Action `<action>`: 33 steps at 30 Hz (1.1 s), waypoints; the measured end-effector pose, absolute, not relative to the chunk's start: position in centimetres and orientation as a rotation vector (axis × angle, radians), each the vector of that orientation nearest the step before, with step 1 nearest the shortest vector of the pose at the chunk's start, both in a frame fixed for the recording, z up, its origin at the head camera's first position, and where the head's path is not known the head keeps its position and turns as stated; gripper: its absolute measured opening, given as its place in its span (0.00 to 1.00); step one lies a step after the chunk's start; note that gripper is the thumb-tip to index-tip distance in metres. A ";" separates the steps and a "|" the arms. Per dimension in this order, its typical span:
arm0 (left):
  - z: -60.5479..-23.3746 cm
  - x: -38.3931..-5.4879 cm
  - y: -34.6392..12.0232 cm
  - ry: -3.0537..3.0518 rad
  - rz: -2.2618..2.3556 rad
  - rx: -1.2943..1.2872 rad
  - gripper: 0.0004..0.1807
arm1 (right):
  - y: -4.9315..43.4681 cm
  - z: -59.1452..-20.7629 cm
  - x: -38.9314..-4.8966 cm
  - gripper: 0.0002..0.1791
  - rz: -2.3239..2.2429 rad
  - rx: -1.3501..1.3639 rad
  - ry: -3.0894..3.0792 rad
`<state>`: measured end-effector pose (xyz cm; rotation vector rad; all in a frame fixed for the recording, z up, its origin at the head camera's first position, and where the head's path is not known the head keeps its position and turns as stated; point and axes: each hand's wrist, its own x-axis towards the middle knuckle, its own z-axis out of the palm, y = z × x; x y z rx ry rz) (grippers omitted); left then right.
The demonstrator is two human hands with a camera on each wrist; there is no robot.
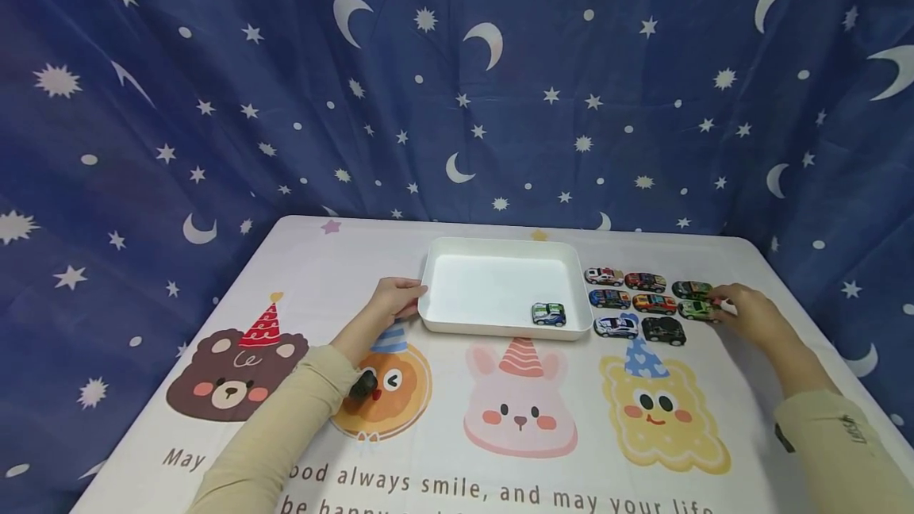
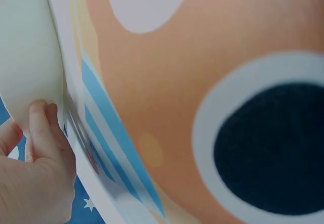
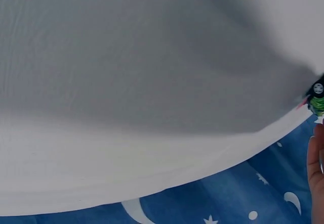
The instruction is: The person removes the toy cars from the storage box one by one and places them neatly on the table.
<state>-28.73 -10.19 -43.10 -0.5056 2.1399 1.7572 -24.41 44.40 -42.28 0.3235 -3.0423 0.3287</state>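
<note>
A shallow white tray [image 1: 500,243] lies on the table with a white, green and blue toy car [image 1: 548,313] in its front right corner. My left hand [image 1: 397,297] grips the tray's left rim, and the left wrist view shows its fingers [image 2: 44,128] curled over that white edge. To the right of the tray, my right hand [image 1: 750,314] pinches the right end of a green toy car [image 1: 694,309]. A darker green car [image 1: 689,289] lies just behind it, close to the fingertips. In the right wrist view only part of a green car [image 3: 317,100] shows above the fingers.
More toy cars stand in rows between the tray and my right hand, among them a blue one [image 1: 609,298], a white one [image 1: 616,327] and a black one [image 1: 663,330]. Cartoon animals and lettering decorate the tablecloth [image 1: 443,403]. A blue starry curtain [image 1: 457,101] hangs behind.
</note>
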 end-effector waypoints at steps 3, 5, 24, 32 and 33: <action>-43.1 -28.6 -10.2 2.148 1.769 -0.495 0.21 | 44.0 -42.0 -24.4 0.14 0.346 0.357 -3.004; -43.1 -28.6 -10.2 2.150 1.777 -0.485 0.21 | 43.7 -41.8 -24.4 0.15 0.362 0.360 -2.992; -43.2 -28.6 -10.3 2.085 1.796 -0.502 0.23 | 39.4 -40.6 -24.2 0.15 0.568 0.306 -2.893; -43.4 -29.0 -10.4 2.067 1.787 -0.493 0.23 | 37.1 -41.0 -23.6 0.15 0.613 0.355 -2.848; -43.4 -29.0 -10.5 2.068 1.786 -0.493 0.23 | 36.7 -41.0 -23.6 0.16 0.614 0.367 -2.850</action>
